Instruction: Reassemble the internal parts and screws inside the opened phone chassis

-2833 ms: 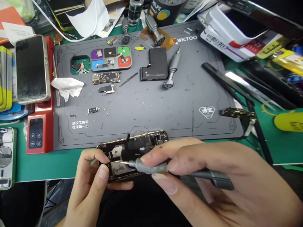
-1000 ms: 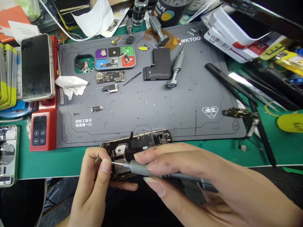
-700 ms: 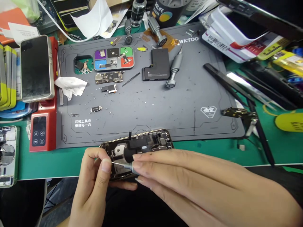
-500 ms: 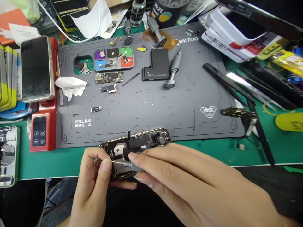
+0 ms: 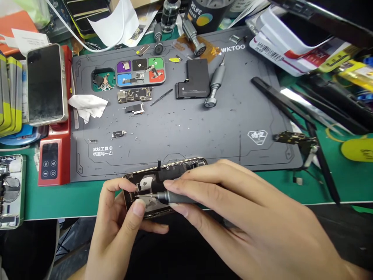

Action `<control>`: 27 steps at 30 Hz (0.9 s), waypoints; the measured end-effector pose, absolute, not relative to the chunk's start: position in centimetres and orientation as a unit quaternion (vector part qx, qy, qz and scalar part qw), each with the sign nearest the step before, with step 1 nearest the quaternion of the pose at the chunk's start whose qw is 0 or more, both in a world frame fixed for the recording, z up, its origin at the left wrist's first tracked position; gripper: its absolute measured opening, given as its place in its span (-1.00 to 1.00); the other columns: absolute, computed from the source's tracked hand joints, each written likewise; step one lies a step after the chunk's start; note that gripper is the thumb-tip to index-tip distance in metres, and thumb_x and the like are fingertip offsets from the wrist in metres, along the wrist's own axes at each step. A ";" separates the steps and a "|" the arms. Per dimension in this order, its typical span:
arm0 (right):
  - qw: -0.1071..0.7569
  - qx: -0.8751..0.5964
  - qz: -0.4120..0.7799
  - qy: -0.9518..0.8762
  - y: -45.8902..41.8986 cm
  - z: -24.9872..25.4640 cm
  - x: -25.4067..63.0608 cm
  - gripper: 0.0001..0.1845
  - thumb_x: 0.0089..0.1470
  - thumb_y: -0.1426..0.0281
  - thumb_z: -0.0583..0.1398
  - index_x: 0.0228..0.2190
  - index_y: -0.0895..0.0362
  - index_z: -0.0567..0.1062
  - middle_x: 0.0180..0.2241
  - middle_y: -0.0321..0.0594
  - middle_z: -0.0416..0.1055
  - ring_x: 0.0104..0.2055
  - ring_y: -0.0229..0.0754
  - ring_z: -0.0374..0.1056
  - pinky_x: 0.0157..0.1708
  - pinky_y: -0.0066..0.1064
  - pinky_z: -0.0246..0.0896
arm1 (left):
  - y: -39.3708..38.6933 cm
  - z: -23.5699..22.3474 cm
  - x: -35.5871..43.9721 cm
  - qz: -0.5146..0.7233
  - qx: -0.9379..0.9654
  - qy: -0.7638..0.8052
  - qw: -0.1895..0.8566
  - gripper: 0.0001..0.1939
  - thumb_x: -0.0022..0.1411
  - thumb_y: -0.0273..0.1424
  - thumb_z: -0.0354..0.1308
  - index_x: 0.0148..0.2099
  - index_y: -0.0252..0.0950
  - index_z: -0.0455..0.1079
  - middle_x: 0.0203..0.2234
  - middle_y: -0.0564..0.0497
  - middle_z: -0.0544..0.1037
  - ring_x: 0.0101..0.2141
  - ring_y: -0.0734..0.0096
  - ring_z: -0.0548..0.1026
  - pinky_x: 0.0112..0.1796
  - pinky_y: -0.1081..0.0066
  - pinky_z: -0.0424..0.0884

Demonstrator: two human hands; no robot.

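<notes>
An opened phone housing (image 5: 163,179) with its inner parts showing is tilted at the bench's front edge. My left hand (image 5: 119,217) grips its left end, with the thumb over the near side and fingers beneath. In my right hand (image 5: 233,210) a grey precision screwdriver (image 5: 163,196) lies between thumb and fingers. Its thin tip points left to the housing's left end, close to my left thumb and forefinger. Whether the tip touches a screw is too small to tell. My right fingers cover the housing's right part.
On the grey mat (image 5: 204,136) lie a phone battery (image 5: 196,79), another screwdriver (image 5: 216,81), a logic board (image 5: 134,94) and a coloured parts tray (image 5: 141,81). A red device (image 5: 54,161) stands left, with a phone (image 5: 46,83) behind it. Black tweezers (image 5: 279,99) lie right.
The screwdriver tip has shifted slightly up and left, away from my left thumb's tip. My left thumb has moved lower and apart from the forefinger. More of the screwdriver shows.
</notes>
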State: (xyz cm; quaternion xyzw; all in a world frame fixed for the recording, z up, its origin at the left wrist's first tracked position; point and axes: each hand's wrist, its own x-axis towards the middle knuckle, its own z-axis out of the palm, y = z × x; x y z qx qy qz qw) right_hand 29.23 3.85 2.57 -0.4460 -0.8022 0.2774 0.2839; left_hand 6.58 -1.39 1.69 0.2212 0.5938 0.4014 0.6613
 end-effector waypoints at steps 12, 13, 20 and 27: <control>0.274 -0.423 0.258 -0.824 3.8 1.7 29.1 -0.72 0.72 0.33 0.14 0.05 0.02 0.67 -0.12 -0.26 0.76 -0.21 -0.10 0.59 -0.10 -0.21 0.58 | -0.3 2.3 5.3 0.423 0.067 0.527 0.734 -0.58 0.56 -0.35 0.40 0.30 0.13 0.39 -0.12 0.12 0.82 -0.17 0.26 0.88 -0.13 0.35 0.86; 0.272 -0.422 0.257 -0.826 3.9 1.7 28.8 -0.68 0.72 0.34 0.12 -0.01 0.02 0.69 -0.14 -0.25 0.76 -0.22 -0.09 0.58 -0.11 -0.18 0.57 | -0.2 2.4 5.4 0.422 0.059 0.533 0.731 -0.59 0.56 -0.35 0.40 0.29 0.15 0.40 -0.14 0.15 0.81 -0.20 0.29 0.88 -0.15 0.36 0.86; 0.255 -0.434 0.230 -0.833 4.9 1.7 27.8 -0.66 0.61 0.47 0.11 -0.05 0.03 0.71 -0.06 -0.17 0.76 -0.19 -0.01 0.60 -0.24 -0.10 0.49 | -0.5 2.6 5.9 0.425 0.058 0.556 0.712 -0.53 0.51 -0.32 0.49 0.31 0.18 0.45 -0.13 0.15 0.82 -0.19 0.26 0.87 -0.15 0.32 0.88; 0.238 -0.447 0.257 -0.823 4.7 1.9 27.1 -0.66 0.56 0.53 0.12 -0.16 0.02 0.67 -0.10 -0.20 0.74 -0.19 -0.04 0.60 -0.28 -0.11 0.45 | -1.0 1.5 5.0 0.424 0.120 0.517 0.733 -0.50 0.63 -0.28 0.40 0.45 0.28 0.43 -0.11 0.14 0.82 -0.03 0.14 0.89 -0.06 0.14 0.91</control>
